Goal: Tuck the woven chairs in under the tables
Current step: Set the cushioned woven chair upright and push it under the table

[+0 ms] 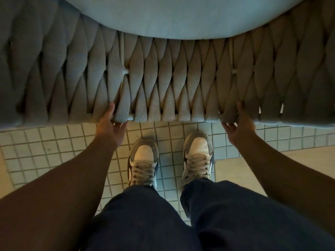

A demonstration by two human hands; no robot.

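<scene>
Head view: we've got our left hand [110,129] and right hand [239,124] gripping the woven chair [163,82] backrest's top edge, fingers curled beneath, set wide apart to push it squarely.

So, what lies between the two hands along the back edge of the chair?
In the head view, only the woven chair back spans from the left hand to the right hand; below it, bare tiled floor and two shoes.

Dim and warm-toned overall. Brightest on the middle of the woven chair back [163,84] and the pale seat cushion [181,17], fading to deep shadow toward both side edges. Strong wide-angle bowing along the chair's rim. Murky, underexposed forearms and trousers at the bottom; slightly soft, mildly grainy throughout.
</scene>
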